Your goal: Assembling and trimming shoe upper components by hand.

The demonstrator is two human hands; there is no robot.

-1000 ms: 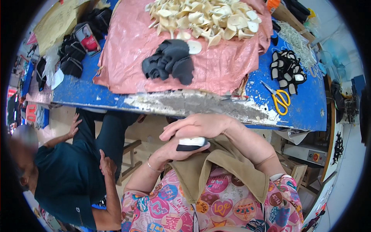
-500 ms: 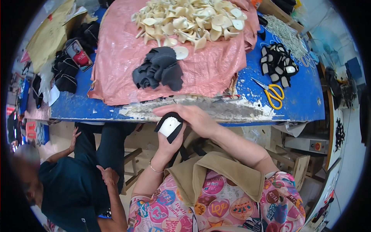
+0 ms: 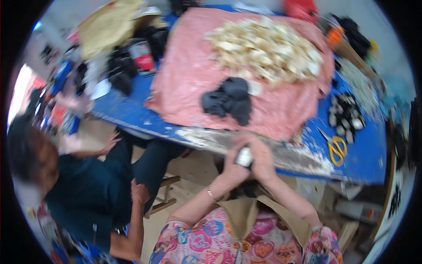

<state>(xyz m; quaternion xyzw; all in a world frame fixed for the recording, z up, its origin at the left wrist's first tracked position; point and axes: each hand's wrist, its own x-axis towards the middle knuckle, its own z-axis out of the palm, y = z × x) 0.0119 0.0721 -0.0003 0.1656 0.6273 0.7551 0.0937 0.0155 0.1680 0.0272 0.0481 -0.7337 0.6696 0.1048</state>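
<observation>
A small white oval piece with a black fabric edge [image 3: 244,157] sits between my two hands, just off the table's front edge. My left hand [image 3: 235,169] is closed round it from the left. My right hand [image 3: 263,159] wraps it from the right, fingers curled over its far side. Much of the piece is covered by my fingers, and the view is blurred. Beyond my hands, a heap of dark grey fabric pieces [image 3: 228,100] lies on a pink sheet [image 3: 184,79], beside one loose white oval [image 3: 255,88].
A large pile of cream-coloured stemmed pieces [image 3: 268,48] covers the sheet's far part. On the blue table [image 3: 132,116] at right lie yellow-handled scissors [image 3: 337,151] and a cluster of black-and-white pieces [image 3: 346,116]. A seated person in dark clothes [image 3: 88,193] is close on my left.
The view has swung, so the table appears shifted right and tilted. My right hand, earlier stretched flat beside the piece, now curls round it, covering more of it.
</observation>
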